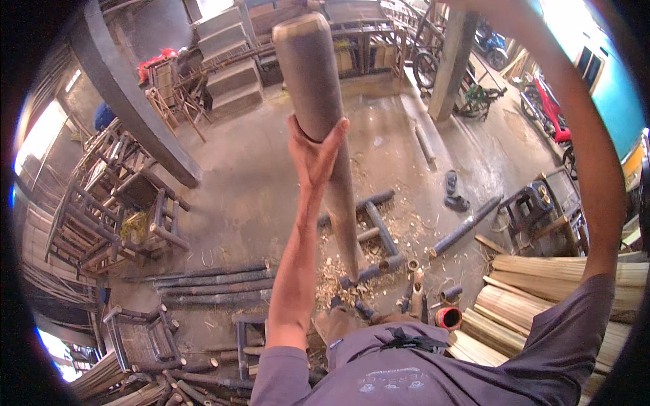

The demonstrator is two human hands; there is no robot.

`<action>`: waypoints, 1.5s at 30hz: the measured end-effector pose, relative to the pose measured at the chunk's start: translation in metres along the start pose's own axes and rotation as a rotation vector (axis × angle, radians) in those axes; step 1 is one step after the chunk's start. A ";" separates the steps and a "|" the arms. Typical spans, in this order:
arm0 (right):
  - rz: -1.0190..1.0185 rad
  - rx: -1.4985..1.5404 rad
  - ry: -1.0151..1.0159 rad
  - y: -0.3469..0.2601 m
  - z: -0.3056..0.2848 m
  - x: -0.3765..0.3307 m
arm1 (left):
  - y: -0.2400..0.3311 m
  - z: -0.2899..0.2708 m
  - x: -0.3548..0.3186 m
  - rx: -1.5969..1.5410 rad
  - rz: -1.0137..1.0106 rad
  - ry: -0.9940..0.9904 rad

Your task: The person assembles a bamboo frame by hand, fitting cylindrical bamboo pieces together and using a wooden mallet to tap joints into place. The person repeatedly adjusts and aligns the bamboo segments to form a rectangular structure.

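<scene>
My left hand point(318, 152) is wrapped round a thick dark bamboo pole point(315, 88), with the thumb along its right side. The pole stands nearly upright in front of me, its pale cut end high and close. Its narrow-looking lower end comes down at a dark bamboo frame point(380, 227) on the floor; whether they touch or join I cannot tell. Pale wood chips point(328, 260) lie scattered around that frame. My right arm is raised high on the right, and my right hand point(474, 4) is cut off by the upper edge, its fingers hidden.
Split bamboo strips point(501, 298) are stacked at my right, near a red can point(448, 317). A loose dark pole point(467, 227) and sandals point(455, 193) lie ahead right. Long poles point(217, 287) and bamboo chairs point(88, 223) occupy the left. Concrete pillars point(132, 95) and steps point(233, 84) stand farther off.
</scene>
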State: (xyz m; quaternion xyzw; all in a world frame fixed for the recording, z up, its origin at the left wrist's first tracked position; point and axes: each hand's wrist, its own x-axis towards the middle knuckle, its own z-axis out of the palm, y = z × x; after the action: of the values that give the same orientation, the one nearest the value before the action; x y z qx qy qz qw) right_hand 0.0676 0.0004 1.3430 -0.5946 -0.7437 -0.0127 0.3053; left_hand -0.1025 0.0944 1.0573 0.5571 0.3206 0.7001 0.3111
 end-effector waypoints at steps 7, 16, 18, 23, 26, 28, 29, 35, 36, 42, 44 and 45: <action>-0.629 -0.057 0.110 0.079 0.067 0.002 | -0.005 -0.012 0.007 -0.014 0.058 0.007; 0.164 0.395 0.198 0.191 0.216 -0.097 | -0.027 -0.017 -0.011 -0.107 0.033 -0.124; 0.543 0.457 0.089 0.192 0.278 -0.134 | -0.086 -0.082 -0.036 0.633 0.372 -0.144; 1.044 0.368 -0.072 0.227 0.399 -0.299 | -0.251 -0.197 -0.163 0.911 -0.770 -0.807; 1.290 0.321 -0.313 0.221 0.437 -0.375 | -0.255 -0.235 -0.261 1.109 -1.012 -1.216; 1.356 0.295 -0.393 0.215 0.459 -0.429 | -0.238 -0.246 -0.296 1.075 -1.247 -1.402; 1.370 0.305 -0.435 0.211 0.466 -0.449 | -0.246 -0.259 -0.312 0.985 -1.458 -1.486; 1.454 0.421 -0.636 0.222 0.477 -0.473 | -0.226 -0.221 -0.313 0.763 -1.153 -1.588; 1.448 0.421 -0.653 0.229 0.478 -0.475 | -0.224 -0.217 -0.309 0.747 -1.175 -1.624; 1.578 0.740 -0.729 0.231 0.394 -0.507 | -0.171 -0.191 -0.303 0.139 -1.352 -1.760; 1.515 0.737 -0.762 0.234 0.373 -0.512 | -0.180 -0.184 -0.322 0.278 -1.680 -1.816; 1.559 0.622 -0.837 0.244 0.378 -0.510 | -0.202 -0.192 -0.337 0.172 -1.796 -1.769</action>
State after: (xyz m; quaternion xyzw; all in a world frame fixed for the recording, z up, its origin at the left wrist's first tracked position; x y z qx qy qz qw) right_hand 0.1735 -0.2312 0.7118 -0.7730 -0.1545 0.6100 0.0803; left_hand -0.2123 -0.0717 0.6676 0.4385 0.3122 -0.3914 0.7464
